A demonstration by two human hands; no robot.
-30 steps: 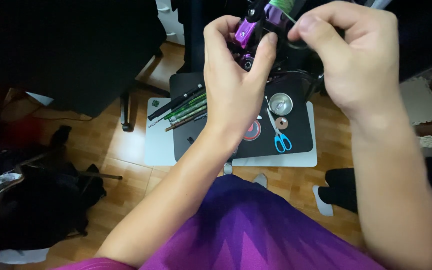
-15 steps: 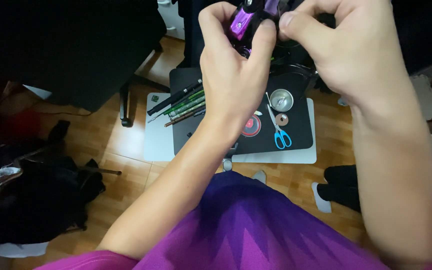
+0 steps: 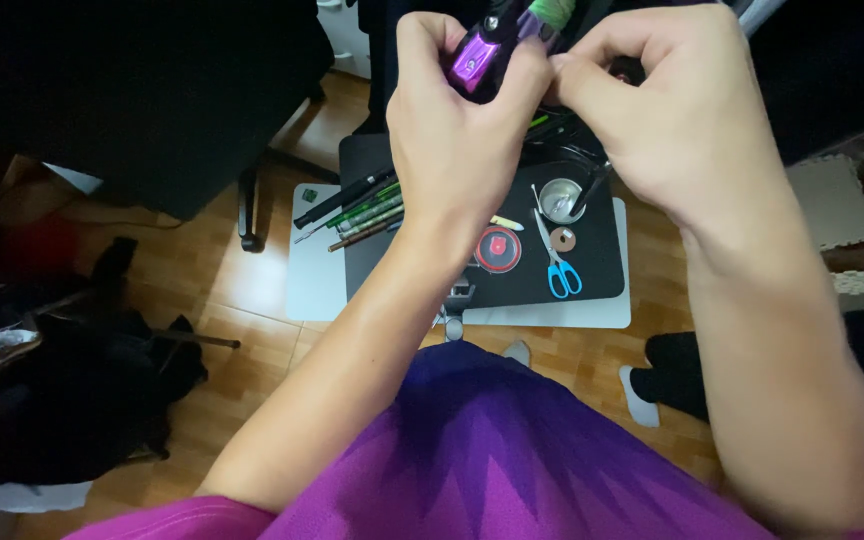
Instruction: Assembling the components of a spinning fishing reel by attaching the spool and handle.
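Overhead, left hand [image 3: 457,130] is clamped around a purple pen-shaped device [image 3: 476,60], apparently steadying it, while right hand [image 3: 652,120] pinches fingertips together at its green-wrapped end [image 3: 550,12]; blue scissors [image 3: 558,265] lie on the tray below the hands.

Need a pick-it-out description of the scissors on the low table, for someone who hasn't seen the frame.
Find the small white table on the wooden floor, topped by a black mat. On the mat's near right part, below the round metal cup, lie the scissors. They alone have bright blue handles; the red round tin lies just left of them.
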